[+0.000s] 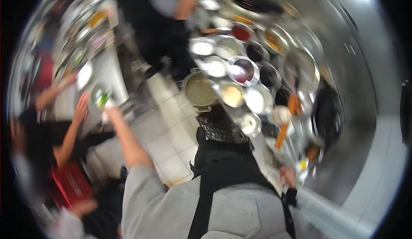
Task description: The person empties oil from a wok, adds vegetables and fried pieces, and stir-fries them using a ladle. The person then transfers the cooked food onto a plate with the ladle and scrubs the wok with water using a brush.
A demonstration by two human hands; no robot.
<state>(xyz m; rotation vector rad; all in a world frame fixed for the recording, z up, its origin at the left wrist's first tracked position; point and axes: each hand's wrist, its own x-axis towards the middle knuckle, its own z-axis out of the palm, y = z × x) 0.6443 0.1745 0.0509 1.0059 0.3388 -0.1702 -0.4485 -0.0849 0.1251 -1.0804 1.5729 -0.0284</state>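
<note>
Mid-left, the left hand (112,107) is at a likely light, rim-graspable greens bowl (95,94), its grip unclear, as with the right hand (289,176).

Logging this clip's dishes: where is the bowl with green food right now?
In the head view's left half, the bowl is at the person's left hand, just right of a co-worker's hand.

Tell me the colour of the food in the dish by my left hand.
The food looks bright green, though blurred; it shows best in the head view.
</note>
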